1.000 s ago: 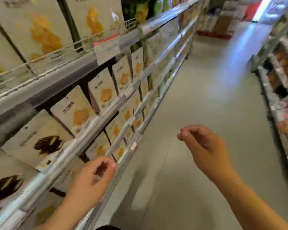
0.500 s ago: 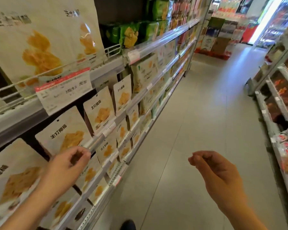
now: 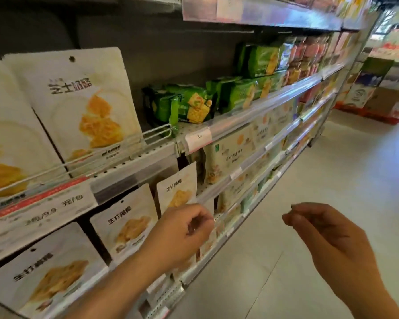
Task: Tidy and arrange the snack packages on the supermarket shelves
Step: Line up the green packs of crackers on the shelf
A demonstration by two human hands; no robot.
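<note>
White pouches (image 3: 129,223) with a yellow snack printed on the front stand in a row on the middle shelf (image 3: 219,194), each upright with its long axis vertical and its printed face turned out to the aisle. The row runs along the shelf away from the camera; the pouch (image 3: 177,192) just above the left hand leans back a little at the top. The left hand (image 3: 180,233) is raised in front of this row, at the shelf's front rail, its fingers curled in toward the thumb; blur hides whether they pinch a pouch edge or hold nothing. The right hand (image 3: 327,240) hangs over the floor (image 3: 332,180), well apart from the shelves, fingers loosely curled with the tips drawn near the thumb, and nothing shows in it.

One shelf up, larger white pouches (image 3: 83,107) stand upright behind a wire rail (image 3: 152,132), also facing out, with a red-and-white price tag (image 3: 39,206) on the shelf edge below them. Beside them to the right, green packs (image 3: 184,104) lie on their sides, long axis along the shelf, some stacked two high further down. A small white tag (image 3: 198,138) marked 3 sits on the clear rail under them. Below those, pale packs (image 3: 230,153) fill the next shelf. At the aisle's far end stand stacked boxes (image 3: 366,88).
</note>
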